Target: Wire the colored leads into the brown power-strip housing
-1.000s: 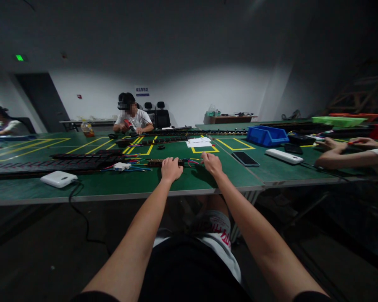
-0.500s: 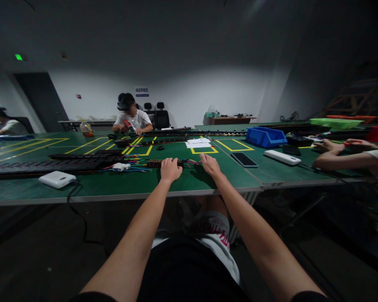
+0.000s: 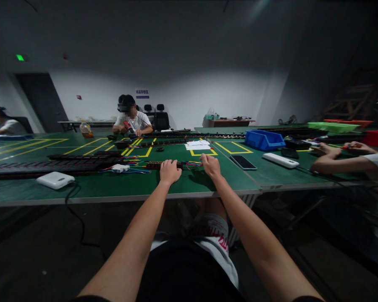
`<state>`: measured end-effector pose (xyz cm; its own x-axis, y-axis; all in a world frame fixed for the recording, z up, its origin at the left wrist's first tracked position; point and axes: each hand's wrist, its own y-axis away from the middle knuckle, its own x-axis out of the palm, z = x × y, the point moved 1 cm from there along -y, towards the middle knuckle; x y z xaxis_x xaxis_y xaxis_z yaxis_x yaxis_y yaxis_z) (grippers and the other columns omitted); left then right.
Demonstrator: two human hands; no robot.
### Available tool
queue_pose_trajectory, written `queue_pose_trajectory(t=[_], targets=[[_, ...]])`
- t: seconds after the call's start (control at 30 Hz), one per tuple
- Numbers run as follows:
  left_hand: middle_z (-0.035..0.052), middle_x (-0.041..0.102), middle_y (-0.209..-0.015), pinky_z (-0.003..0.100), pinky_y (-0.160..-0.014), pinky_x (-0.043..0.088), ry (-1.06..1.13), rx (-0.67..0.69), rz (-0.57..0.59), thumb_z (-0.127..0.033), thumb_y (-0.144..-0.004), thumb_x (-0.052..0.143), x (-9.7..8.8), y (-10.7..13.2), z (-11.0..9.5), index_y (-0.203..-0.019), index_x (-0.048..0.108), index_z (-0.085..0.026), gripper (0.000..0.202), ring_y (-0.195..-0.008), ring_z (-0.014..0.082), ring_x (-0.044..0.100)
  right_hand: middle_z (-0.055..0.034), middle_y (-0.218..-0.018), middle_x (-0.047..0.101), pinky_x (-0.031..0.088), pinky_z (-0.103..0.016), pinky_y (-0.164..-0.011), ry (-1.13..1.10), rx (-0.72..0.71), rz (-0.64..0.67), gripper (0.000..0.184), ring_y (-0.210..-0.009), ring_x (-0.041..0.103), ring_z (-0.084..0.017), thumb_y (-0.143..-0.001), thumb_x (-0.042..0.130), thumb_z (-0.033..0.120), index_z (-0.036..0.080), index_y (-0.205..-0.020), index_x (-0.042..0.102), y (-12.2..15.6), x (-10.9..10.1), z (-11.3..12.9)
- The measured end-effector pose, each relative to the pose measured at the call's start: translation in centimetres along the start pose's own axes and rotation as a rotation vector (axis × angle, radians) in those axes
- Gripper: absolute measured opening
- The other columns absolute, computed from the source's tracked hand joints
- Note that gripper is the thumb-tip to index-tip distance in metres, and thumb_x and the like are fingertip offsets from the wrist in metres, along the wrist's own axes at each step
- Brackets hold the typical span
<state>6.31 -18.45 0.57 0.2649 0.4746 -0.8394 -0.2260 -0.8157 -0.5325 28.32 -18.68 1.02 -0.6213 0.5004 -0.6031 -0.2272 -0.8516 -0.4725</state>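
My left hand (image 3: 170, 170) rests with its fingers curled over the right end of a short dark strip (image 3: 154, 165) lying on the green table (image 3: 113, 188). Coloured wires (image 3: 191, 163) trail from that strip's end. My right hand (image 3: 210, 165) is just to the right of them, its fingertips closed at the wires. Both arms reach straight out from my lap.
A white power bank (image 3: 55, 179) with a black cable lies at the left; long black strips (image 3: 66, 161) beyond it. A phone (image 3: 243, 162), a white bar (image 3: 280, 160) and a blue bin (image 3: 263, 139) lie right. Another person's arms (image 3: 340, 159) work at the right; a person (image 3: 132, 119) sits opposite.
My hands stay on the strip and wires; the right hand has edged slightly left. The view has shifted a little.
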Motion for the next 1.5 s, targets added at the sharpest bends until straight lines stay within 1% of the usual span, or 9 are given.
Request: queue_pose_trajectory(t=[0.13,0.33,0.47,0.63,0.8,1.03,1.2,1.33,1.5], targets=[[0.0151,0.068,-0.128,0.045,-0.114,0.040,0.002,0.004,-0.008,-0.029,-0.091,0.054,0.09,0.02,-0.02,-0.128,0.068,-0.016,0.042,-0.127,0.0306,0.056,-0.0033,-0.073,0.076,0.046,-0.026,-0.079,-0.029,-0.056,0.091,0.050,-0.081,0.072,-0.020,-0.106,0.037,0.045,0.022,-0.092,0.079,0.00,0.24,0.04],[0.0152,0.068,-0.128,0.046,-0.113,0.042,0.007,0.009,-0.006,-0.030,-0.092,0.053,0.12,0.01,0.08,-0.129,0.067,-0.016,0.042,-0.126,0.0310,0.057,-0.0051,-0.086,0.078,0.045,-0.027,-0.080,0.002,0.011,-0.055,0.052,-0.092,0.071,-0.022,-0.107,0.031,0.043,0.023,-0.094,0.077,-0.09,-0.01,-0.14],[0.0149,0.068,-0.130,0.046,-0.114,0.041,0.011,0.014,-0.002,-0.031,-0.093,0.053,0.11,-0.01,0.16,-0.130,0.067,-0.017,0.042,-0.127,0.0308,0.056,-0.0060,-0.084,0.077,0.043,-0.028,-0.078,0.030,0.063,0.039,0.050,-0.091,0.069,-0.023,-0.106,0.032,0.042,0.024,-0.092,0.077,-0.08,0.15,-0.35],[0.0146,0.069,-0.126,0.045,-0.113,0.042,0.009,0.000,-0.008,-0.029,-0.091,0.055,0.00,0.01,-0.03,-0.126,0.069,-0.017,0.039,-0.124,0.0308,0.057,-0.0093,-0.101,0.077,0.042,-0.028,-0.078,0.100,-0.058,-0.034,0.047,-0.096,0.066,-0.023,-0.106,0.035,0.045,0.022,-0.110,0.075,-0.22,0.28,-0.41],[0.0145,0.069,-0.126,0.045,-0.112,0.041,0.008,-0.007,-0.006,-0.029,-0.090,0.055,-0.16,0.07,-0.19,-0.126,0.068,-0.017,0.039,-0.124,0.0300,0.057,-0.0086,-0.106,0.077,0.041,-0.027,-0.078,0.169,-0.076,0.098,0.042,-0.096,0.065,-0.023,-0.104,0.040,0.044,0.024,-0.110,0.076,-0.09,0.64,-0.37],[0.0141,0.068,-0.127,0.046,-0.113,0.041,0.017,-0.008,0.013,-0.030,-0.092,0.053,-0.30,0.10,-0.18,-0.127,0.067,-0.018,0.040,-0.125,0.0300,0.056,-0.0101,-0.100,0.077,0.042,-0.026,-0.077,0.184,-0.009,-0.027,0.045,-0.092,0.066,-0.023,-0.105,0.036,0.041,0.022,-0.104,0.076,0.08,-0.02,-0.08],[0.0141,0.068,-0.130,0.046,-0.114,0.040,0.023,-0.006,0.021,-0.031,-0.093,0.052,-0.27,0.08,-0.08,-0.129,0.067,-0.018,0.041,-0.127,0.0302,0.056,-0.0079,-0.093,0.078,0.044,-0.026,-0.078,0.156,0.037,0.031,0.044,-0.089,0.069,-0.022,-0.104,0.038,0.041,0.023,-0.093,0.077,0.20,0.00,-0.12],[0.0145,0.068,-0.129,0.046,-0.115,0.040,0.025,0.001,0.023,-0.031,-0.093,0.052,-0.24,0.08,-0.03,-0.129,0.067,-0.017,0.041,-0.127,0.0302,0.056,-0.0054,-0.091,0.079,0.045,-0.026,-0.081,0.056,-0.014,-0.008,0.044,-0.090,0.071,-0.021,-0.104,0.037,0.037,0.022,-0.094,0.077,-0.02,-0.07,-0.04],[0.0143,0.068,-0.128,0.046,-0.114,0.040,0.020,-0.001,0.013,-0.030,-0.092,0.053,-0.19,0.08,-0.06,-0.128,0.067,-0.018,0.040,-0.126,0.0303,0.056,-0.0030,-0.078,0.078,0.047,-0.025,-0.081,-0.039,-0.064,0.087,0.049,-0.083,0.072,-0.019,-0.105,0.037,0.044,0.022,-0.089,0.078,-0.11,0.29,0.04]])
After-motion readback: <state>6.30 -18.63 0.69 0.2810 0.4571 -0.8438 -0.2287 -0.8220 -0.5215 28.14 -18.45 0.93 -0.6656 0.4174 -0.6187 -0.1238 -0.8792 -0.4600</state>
